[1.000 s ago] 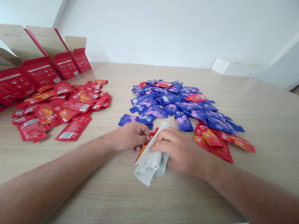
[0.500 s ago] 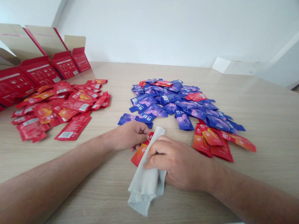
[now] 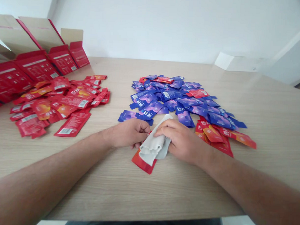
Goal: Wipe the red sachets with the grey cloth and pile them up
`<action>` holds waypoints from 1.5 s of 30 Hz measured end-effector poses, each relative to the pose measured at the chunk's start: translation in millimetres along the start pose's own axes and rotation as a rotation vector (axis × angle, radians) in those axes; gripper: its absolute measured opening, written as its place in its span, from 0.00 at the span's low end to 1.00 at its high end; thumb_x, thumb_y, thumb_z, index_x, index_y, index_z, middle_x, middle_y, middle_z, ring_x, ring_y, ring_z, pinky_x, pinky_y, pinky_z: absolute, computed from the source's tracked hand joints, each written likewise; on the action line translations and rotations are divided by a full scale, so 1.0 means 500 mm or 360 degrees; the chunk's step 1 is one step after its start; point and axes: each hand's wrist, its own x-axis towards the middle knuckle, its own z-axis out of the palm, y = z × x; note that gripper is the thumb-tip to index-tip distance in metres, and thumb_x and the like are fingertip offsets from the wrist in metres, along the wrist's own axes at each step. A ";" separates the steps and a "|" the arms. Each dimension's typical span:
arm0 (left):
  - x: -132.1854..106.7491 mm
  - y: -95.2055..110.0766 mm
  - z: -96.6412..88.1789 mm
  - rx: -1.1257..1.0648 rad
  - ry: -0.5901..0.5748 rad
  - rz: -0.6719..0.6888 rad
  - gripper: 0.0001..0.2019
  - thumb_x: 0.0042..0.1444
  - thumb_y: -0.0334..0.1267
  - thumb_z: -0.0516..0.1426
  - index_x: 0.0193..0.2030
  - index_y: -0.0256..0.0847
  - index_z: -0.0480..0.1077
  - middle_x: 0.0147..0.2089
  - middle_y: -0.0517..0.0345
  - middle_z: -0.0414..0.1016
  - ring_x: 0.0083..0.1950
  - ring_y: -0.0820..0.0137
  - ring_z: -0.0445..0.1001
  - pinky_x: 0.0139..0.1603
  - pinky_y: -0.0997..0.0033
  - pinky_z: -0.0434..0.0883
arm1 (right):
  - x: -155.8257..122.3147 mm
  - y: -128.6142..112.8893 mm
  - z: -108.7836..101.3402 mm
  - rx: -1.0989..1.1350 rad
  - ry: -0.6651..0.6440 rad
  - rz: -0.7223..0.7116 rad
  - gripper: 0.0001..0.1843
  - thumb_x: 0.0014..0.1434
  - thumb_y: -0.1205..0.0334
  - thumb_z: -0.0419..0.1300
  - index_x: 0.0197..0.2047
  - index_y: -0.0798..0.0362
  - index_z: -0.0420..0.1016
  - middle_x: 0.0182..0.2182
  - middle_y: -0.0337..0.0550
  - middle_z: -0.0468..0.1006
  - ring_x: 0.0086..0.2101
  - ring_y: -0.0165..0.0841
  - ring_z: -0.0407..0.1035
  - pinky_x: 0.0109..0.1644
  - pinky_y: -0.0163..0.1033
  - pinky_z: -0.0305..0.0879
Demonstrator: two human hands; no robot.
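Note:
My left hand (image 3: 131, 133) pinches the upper end of a red foil sachet (image 3: 142, 163), which lies on the wooden table (image 3: 176, 195). My right hand (image 3: 181, 138) presses a folded grey cloth (image 3: 153, 147) around the sachet's middle. The cloth hides most of the sachet, and only its red lower end shows below. A pile of blue-purple sachets (image 3: 171, 100) lies just beyond both hands. Red-orange sachets (image 3: 212, 134) lie close to the right hand's fingers.
A spread of red sachets (image 3: 59, 102) lies on the table's left side, beside several open red cartons (image 3: 37, 67) at the far left. A white carton (image 3: 236, 62) stands near the far right edge of the table.
The grey cloth has slid up the sachet from the table's near side and now covers its middle. My right hand has moved up with it. My left hand keeps its pinch.

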 end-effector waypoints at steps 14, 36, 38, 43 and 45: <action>0.001 -0.008 0.002 -0.0083 0.0047 0.0003 0.06 0.59 0.41 0.58 0.39 0.41 0.72 0.24 0.65 0.74 0.23 0.75 0.73 0.22 0.79 0.69 | 0.003 -0.010 0.000 -0.0048 -0.0118 -0.0122 0.22 0.58 0.79 0.60 0.52 0.53 0.80 0.50 0.48 0.79 0.51 0.41 0.72 0.57 0.50 0.71; -0.019 -0.004 -0.049 0.0235 0.0630 0.0213 0.05 0.56 0.39 0.58 0.33 0.40 0.71 0.24 0.64 0.70 0.23 0.77 0.66 0.24 0.78 0.61 | 0.012 0.010 -0.050 -0.0173 0.0568 0.0151 0.20 0.60 0.77 0.59 0.51 0.49 0.78 0.43 0.44 0.79 0.45 0.39 0.73 0.51 0.43 0.71; -0.033 0.002 -0.063 0.0464 0.0884 0.0219 0.05 0.55 0.38 0.58 0.33 0.40 0.72 0.25 0.64 0.71 0.25 0.76 0.66 0.25 0.77 0.60 | 0.013 0.008 -0.060 -0.0256 0.0665 0.0193 0.17 0.60 0.75 0.60 0.49 0.48 0.78 0.40 0.42 0.79 0.43 0.39 0.73 0.48 0.43 0.71; -0.064 0.026 -0.057 0.0918 0.1203 0.0176 0.06 0.53 0.38 0.59 0.36 0.42 0.75 0.27 0.61 0.72 0.29 0.72 0.67 0.29 0.75 0.57 | 0.013 0.000 -0.076 -0.0308 0.0702 0.0167 0.14 0.58 0.74 0.62 0.43 0.47 0.80 0.36 0.40 0.79 0.39 0.37 0.73 0.43 0.42 0.70; -0.069 0.035 -0.042 0.1098 0.1156 0.0257 0.05 0.55 0.38 0.59 0.35 0.43 0.75 0.28 0.60 0.72 0.31 0.71 0.67 0.31 0.73 0.57 | 0.012 -0.004 -0.080 -0.0308 0.0698 0.0139 0.12 0.57 0.74 0.63 0.41 0.48 0.80 0.33 0.39 0.79 0.37 0.37 0.73 0.40 0.41 0.69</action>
